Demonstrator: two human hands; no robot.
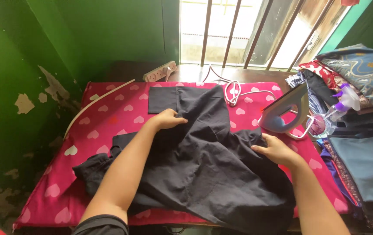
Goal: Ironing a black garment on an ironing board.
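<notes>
While the dark garment (204,161) is spread over the pink heart-print cover (108,126), a fold is pinched by the left hand (169,119) and the cloth is pressed flat under the open right hand (275,150). Just beyond the right hand an iron (284,114) is stood upright; it could be knocked over if the cloth were tugged, or its cord (234,93) snagged.

Daylight is pouring through a barred window (256,30) at the back. Green walls (16,65) with peeling paint are enclosing the corner. A pink heart-patterned cover (108,122) is lying over the surface, beside stacked fabrics (360,130).
</notes>
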